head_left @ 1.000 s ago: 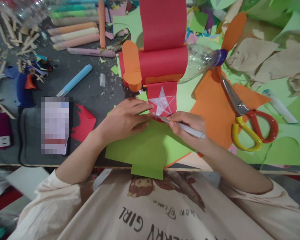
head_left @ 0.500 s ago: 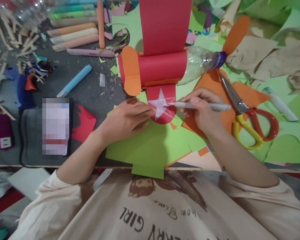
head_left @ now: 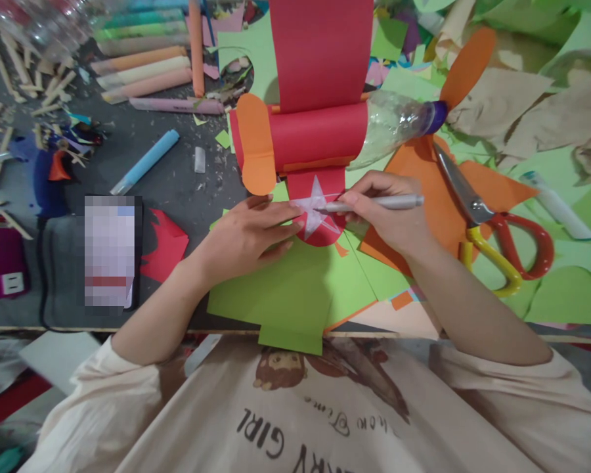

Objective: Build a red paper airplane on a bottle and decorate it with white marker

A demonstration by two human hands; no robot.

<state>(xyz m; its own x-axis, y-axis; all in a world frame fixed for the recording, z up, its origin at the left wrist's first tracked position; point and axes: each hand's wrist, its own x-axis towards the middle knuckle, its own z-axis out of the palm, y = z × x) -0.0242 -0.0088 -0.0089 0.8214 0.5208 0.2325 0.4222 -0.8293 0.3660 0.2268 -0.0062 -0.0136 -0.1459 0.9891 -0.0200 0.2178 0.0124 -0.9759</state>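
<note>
Your right hand (head_left: 387, 207) is closed on a silver-grey marker (head_left: 398, 202), gripping it between thumb and fingers as one holds a pen. It lies at a low slant, its tip at the white star (head_left: 316, 203), probably so that you can see the place being coloured. Your left hand (head_left: 249, 230) grips nothing: it is spread open, palm down, with its fingertips on the left edge of the red paper wing (head_left: 331, 180) that carries this star. I judge that it presses there to keep the paper from slipping, leaving the right side free for the marker.

The wing extends toward you from a plastic bottle (head_left: 394, 125), which lies on its side, wrapped in red paper. Its neck points to your right, so the purple cap (head_left: 438, 117) with its orange paper blade (head_left: 473, 69) is away from your fingers. At the other end an orange rounded strip (head_left: 257, 144) lies across the body. Under the wing, green paper (head_left: 276, 295) lies over the table (head_left: 123, 131), perhaps as protection.

Farther right, the scissors (head_left: 477, 210) rest with slightly parted handles, partly on orange paper (head_left: 448, 197). Well to your left are a light blue marker (head_left: 150, 157), a phone (head_left: 109, 253) and a blue glue gun (head_left: 42, 177).
</note>
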